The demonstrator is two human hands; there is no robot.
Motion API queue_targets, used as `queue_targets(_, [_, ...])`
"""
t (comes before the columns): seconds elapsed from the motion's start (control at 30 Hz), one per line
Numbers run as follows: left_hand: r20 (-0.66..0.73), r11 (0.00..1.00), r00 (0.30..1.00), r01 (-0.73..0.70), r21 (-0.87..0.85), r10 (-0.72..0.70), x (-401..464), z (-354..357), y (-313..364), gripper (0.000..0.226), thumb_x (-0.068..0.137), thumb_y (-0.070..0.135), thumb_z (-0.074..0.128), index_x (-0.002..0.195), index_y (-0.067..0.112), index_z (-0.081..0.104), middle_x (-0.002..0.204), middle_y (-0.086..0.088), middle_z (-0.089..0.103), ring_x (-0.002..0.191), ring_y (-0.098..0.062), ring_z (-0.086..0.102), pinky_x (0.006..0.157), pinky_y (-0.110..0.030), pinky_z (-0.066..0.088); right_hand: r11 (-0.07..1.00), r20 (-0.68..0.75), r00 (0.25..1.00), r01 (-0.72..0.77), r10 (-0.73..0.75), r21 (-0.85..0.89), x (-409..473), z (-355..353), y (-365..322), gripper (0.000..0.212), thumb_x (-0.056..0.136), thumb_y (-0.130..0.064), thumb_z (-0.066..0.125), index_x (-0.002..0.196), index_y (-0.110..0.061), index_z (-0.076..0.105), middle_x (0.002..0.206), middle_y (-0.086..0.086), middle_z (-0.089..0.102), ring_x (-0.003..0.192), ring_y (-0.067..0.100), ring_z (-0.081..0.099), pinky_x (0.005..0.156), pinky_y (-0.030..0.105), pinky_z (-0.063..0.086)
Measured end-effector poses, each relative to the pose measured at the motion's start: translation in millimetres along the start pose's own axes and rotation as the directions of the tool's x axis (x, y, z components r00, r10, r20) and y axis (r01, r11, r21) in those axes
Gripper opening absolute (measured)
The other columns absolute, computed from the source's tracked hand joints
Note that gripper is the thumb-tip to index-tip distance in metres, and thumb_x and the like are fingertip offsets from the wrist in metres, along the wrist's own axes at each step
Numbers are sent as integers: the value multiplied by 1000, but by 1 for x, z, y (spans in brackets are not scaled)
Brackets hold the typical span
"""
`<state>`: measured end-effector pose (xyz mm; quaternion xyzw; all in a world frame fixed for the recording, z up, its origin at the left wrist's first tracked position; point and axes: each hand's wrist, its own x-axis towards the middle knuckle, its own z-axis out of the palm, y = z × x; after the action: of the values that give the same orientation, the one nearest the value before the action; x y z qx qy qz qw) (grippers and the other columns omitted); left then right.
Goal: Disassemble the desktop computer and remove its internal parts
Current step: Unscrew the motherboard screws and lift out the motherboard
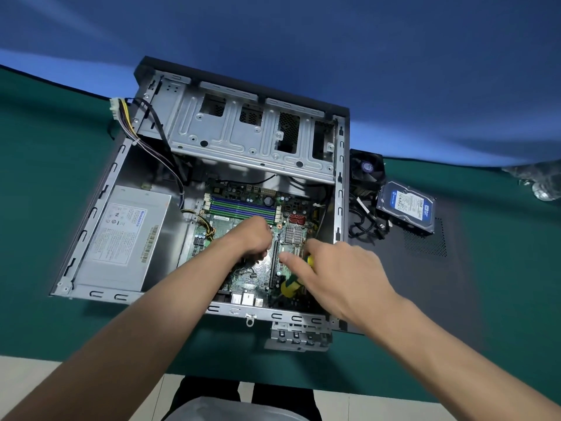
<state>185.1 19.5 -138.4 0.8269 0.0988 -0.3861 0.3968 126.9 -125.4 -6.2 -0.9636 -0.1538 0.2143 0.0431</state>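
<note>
Head view: both hands over the motherboard (243, 229), left hand (253, 238) curled, right hand (337, 268) around a screwdriver (290, 285).

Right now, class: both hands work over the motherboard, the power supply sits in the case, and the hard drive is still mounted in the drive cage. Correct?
Not quite. The head view shows the hard drive lying outside the case, on the removed side panel. The rest is right.

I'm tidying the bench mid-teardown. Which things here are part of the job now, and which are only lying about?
In the job: computer case, motherboard, power supply, screwdriver, left hand, right hand.

Lying about: hard drive, fan, side panel, loose metal bracket.
</note>
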Motion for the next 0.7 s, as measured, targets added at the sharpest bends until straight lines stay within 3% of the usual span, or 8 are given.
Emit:
queue_targets(0.1, [6, 1000, 1000, 6, 3, -6, -2, 0, 2, 24, 90, 3, 42, 73, 5, 59, 67, -9, 59, 54, -19, 53, 52, -29, 43, 993, 129, 985, 114, -117, 33, 3, -6, 0, 31, 95, -52, 37, 95, -21, 38, 64, -6, 39, 67, 25, 46, 58, 33, 30])
queue_targets(0.2, [-5, 1000, 1000, 0, 9, 0, -4, 0, 4, 23, 90, 3, 42, 78, 2, 61, 70, -11, 58, 58, -21, 53, 56, -29, 44, 986, 260, 953, 135, -157, 100, 4, -12, 0, 29, 91, -49, 46, 98, -24, 34, 71, -7, 43, 67, 19, 46, 53, 33, 29])
queue_targets(0.37, [19, 1000, 1000, 5, 0, -5, -4, 1, 1, 24, 93, 5, 41, 82, -1, 62, 73, -12, 60, 63, -24, 56, 59, -33, 47, 997, 249, 966, 65, -75, 49, 6, -11, -3, 35, 95, -55, 37, 90, -21, 35, 66, -6, 42, 60, 15, 43, 56, 33, 33])
queue_targets(0.43, [12, 1000, 1000, -1, 13, 1, -4, 2, 2, 25, 91, 3, 40, 80, 0, 62, 69, -11, 59, 60, -23, 55, 56, -31, 46, 991, 286, 951, 99, -121, 88, 8, -14, -4, 21, 95, -40, 47, 102, -22, 37, 80, -2, 49, 70, 19, 48, 61, 32, 35])
queue_targets(0.5, [-8, 999, 1000, -10, 47, 11, -4, 1, 3, 25, 90, 3, 41, 79, 2, 63, 68, -8, 58, 63, -21, 54, 56, -28, 42, 989, 291, 946, 132, -144, 60, 7, -16, -5, 29, 90, -25, 55, 112, -25, 36, 100, 0, 51, 81, 23, 50, 66, 31, 35])
queue_targets(0.53, [-9, 999, 1000, -13, 52, 14, -3, 1, 3, 25, 90, 3, 41, 79, 1, 64, 69, -9, 59, 64, -22, 55, 58, -29, 43, 990, 263, 954, 143, -141, 14, 7, -15, -5, 32, 90, -25, 56, 114, -25, 35, 104, 1, 51, 83, 25, 51, 65, 31, 35])
queue_targets(0.63, [0, 998, 1000, -23, 57, 23, -2, 2, 2, 26, 90, 4, 42, 77, 2, 64, 71, -10, 61, 63, -22, 55, 62, -32, 46, 983, 171, 977, 148, -129, -107, 4, -12, -7, 37, 93, -55, 42, 106, -21, 37, 94, 1, 55, 83, 26, 55, 65, 32, 35])
queue_targets(0.7, [8, 996, 1000, -26, 82, 25, -2, 2, 3, 24, 89, 3, 45, 72, 4, 62, 66, -8, 59, 60, -20, 54, 57, -29, 43, 986, 185, 969, 165, -162, 1, 3, -11, -7, 29, 97, -49, 38, 109, -22, 40, 99, 2, 53, 83, 22, 55, 68, 32, 38])
